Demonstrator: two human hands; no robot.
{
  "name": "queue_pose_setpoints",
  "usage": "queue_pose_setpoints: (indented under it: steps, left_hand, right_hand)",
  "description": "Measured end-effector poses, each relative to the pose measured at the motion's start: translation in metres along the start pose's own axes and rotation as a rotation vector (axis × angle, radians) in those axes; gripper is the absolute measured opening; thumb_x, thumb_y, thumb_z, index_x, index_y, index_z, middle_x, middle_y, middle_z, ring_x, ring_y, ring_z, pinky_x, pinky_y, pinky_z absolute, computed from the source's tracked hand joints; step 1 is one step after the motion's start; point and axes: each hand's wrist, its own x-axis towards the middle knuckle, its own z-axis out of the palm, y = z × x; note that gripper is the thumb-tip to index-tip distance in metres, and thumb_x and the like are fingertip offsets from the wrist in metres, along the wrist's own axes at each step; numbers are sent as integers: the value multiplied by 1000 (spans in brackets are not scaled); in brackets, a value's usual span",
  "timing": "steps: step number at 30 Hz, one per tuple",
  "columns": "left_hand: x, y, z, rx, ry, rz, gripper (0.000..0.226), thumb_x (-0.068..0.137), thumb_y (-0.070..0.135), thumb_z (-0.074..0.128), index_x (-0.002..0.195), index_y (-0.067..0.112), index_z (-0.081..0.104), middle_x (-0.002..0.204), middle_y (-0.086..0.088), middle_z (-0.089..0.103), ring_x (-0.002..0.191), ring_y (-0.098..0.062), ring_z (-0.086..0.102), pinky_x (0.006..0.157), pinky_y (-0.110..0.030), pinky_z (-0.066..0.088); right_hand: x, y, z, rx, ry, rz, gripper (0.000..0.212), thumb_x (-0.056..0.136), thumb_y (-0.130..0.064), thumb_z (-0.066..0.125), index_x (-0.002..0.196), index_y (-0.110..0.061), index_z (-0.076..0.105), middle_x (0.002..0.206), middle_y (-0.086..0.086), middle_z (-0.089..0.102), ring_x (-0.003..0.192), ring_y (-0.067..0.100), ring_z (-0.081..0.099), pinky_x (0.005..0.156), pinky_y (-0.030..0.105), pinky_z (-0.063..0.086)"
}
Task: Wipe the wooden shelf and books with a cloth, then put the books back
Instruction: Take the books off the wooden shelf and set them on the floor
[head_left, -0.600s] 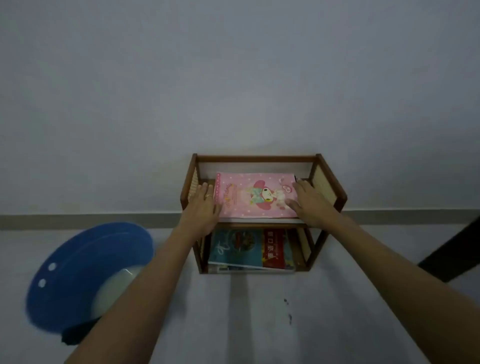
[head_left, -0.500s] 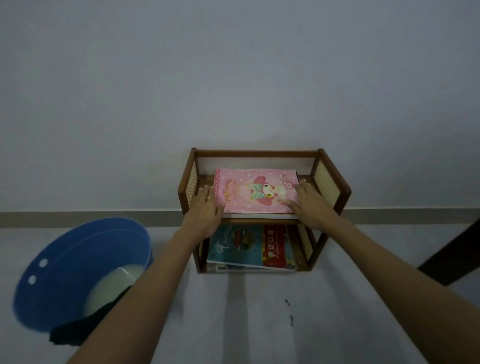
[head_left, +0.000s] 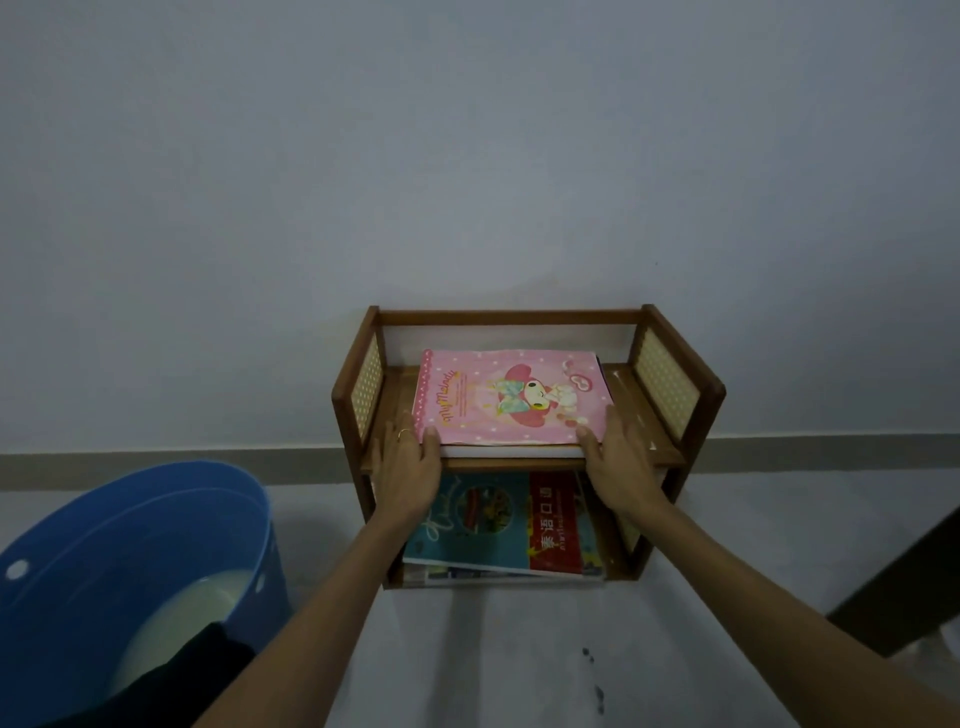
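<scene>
A small two-tier wooden shelf (head_left: 509, 316) stands on the floor against the wall. On its upper tier lies a stack of books topped by a pink cartoon-cover book (head_left: 509, 400). My left hand (head_left: 410, 467) rests against the stack's front left corner, thumb on the pink cover and fingers straight along the side. At the front right corner my right hand (head_left: 618, 462) lies the same way. A teal and red book (head_left: 493, 519) tops the pile on the lower tier. A dark cloth (head_left: 192, 675) hangs over the bucket's rim.
A blue bucket (head_left: 104, 519) with milky water stands on the floor left of the shelf. A dark slanted piece of furniture (head_left: 904, 587) is at the right edge. Pale floor lies in front of the shelf.
Both hands have slid from the stack's sides back to its front corners. The pink book stays on the upper tier. My view has dropped, showing more of the bucket.
</scene>
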Motion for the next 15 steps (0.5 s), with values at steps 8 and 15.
queue_pose_setpoints:
  steps: [8,15]
  left_hand:
    - [7,1,5,-98,9,-136,38,101,27,33,136,13,41,147,-10,37,143,-28,17,119,-45,6]
    - [8,3,-9,-398,-57,-218,46,96,12,47,141,16,38,128,-2,53,123,-24,48,103,-46,43]
  right_hand:
    - [17,-11,-10,124,127,148,33,97,-16,49,125,1,47,123,15,55,113,28,53,86,37,49]
    - [27,-9,-23,426,141,421,26,81,-5,68,102,2,55,100,10,58,94,26,57,80,40,54]
